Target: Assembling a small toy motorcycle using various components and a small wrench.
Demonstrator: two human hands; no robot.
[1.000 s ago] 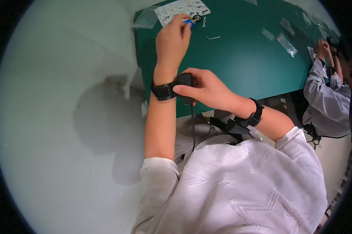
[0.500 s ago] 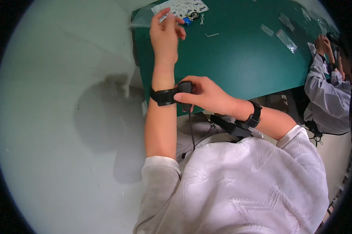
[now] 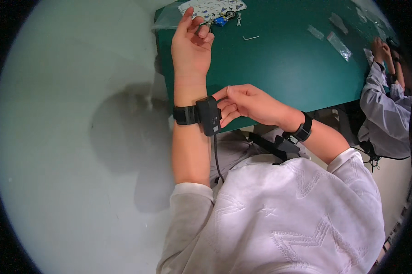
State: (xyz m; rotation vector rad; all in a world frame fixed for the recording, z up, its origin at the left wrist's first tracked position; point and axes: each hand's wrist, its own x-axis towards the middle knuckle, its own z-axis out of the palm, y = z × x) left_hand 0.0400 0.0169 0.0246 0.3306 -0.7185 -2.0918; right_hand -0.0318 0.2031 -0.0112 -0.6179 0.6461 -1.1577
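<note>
My left hand point(image 3: 192, 48) is raised over the table's left edge, palm turned up, fingers loosely bent and apart, holding nothing. A black box-shaped device point(image 3: 209, 116) sits on the inner side of my left wrist, on a black strap point(image 3: 185, 115), with a cable running down from it. My right hand point(image 3: 256, 104) is beside the device. Its fingertips are at the device's right edge, the fingers spread and the thumb off it. Another black strap point(image 3: 303, 129) circles my right wrist.
On the green table point(image 3: 279, 68) lie a hex key point(image 3: 250, 38), a small wrench point(image 3: 239, 18), a blue part point(image 3: 221, 21), a patterned white sheet point(image 3: 231, 4) and plastic bags point(image 3: 339, 46). Another person's sleeve point(image 3: 380, 98) is at the right. A pale wall or panel point(image 3: 78, 137) is at left.
My left forearm has rolled so the palm and the device face up. My right thumb has come off the device, and the right fingers have loosened from around it.
</note>
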